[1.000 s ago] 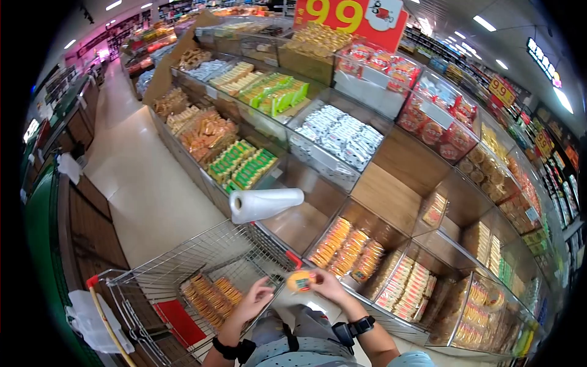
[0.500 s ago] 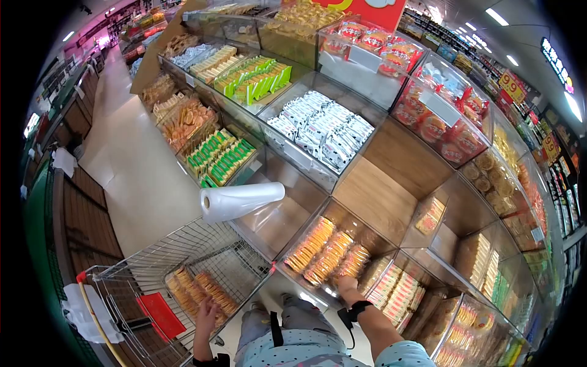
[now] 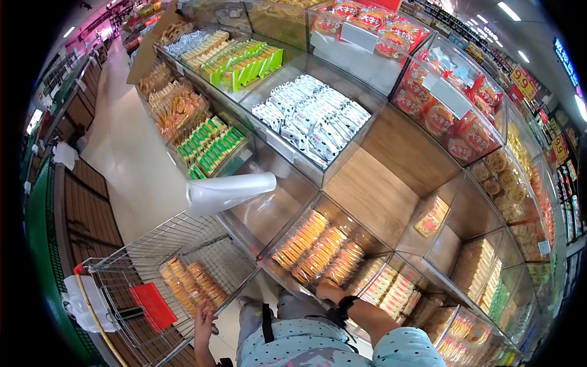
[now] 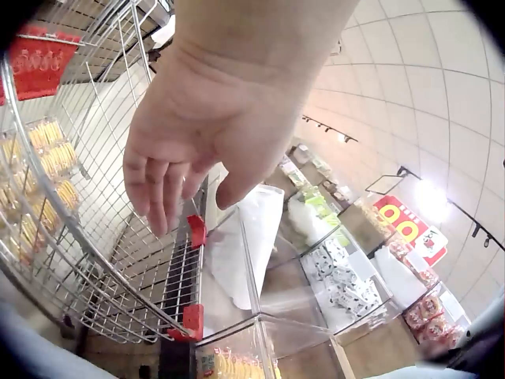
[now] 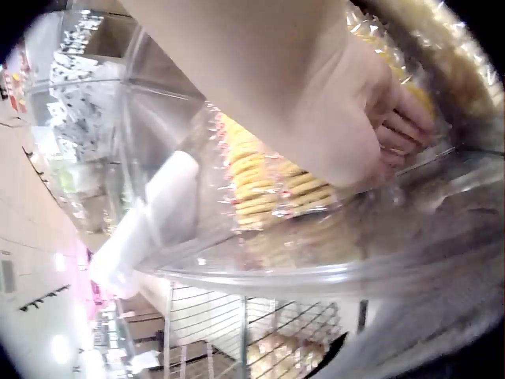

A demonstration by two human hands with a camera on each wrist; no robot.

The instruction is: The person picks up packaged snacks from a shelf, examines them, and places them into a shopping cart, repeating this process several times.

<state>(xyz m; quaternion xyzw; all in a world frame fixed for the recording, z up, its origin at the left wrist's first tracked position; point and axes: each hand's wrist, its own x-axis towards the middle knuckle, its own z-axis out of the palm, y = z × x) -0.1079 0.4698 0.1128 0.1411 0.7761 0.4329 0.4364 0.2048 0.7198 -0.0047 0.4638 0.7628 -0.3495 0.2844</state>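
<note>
Display stand of clear-walled, wood-floored bins (image 3: 370, 189): largest item, filling the middle and right. Silver wire shopping cart with red fittings (image 3: 225, 262): stands along the left near edge of the stand. White translucent roll of plastic bags (image 3: 229, 192): lies beyond the cart's far edge, over the stand's edge.

Clear plastic front bin (image 3: 361, 235): holds three rows of round golden biscuits in clear wrap (image 3: 302, 238), grouped toward its left corner and near edge; bare floor shows along the far edge. Wrapped golden biscuits stacked in rows (image 3: 205, 282): lie in the cart, toward its near edge.

Right hand (image 5: 351, 130): inside the bin at its near edge, by the end of the rightmost row. Grip: fingers bent; cannot tell whether they pinch a pack. Left hand (image 4: 209, 130): over the cart's near edge; grip slack, fingers hanging loose, nothing held.

Progress (judged): partway through picking biscuits for the cart. Done: a batch is in the cart. Left: the pack being reached for, if any, is not yet out of the bin. Final count wanted: undetermined.
</note>
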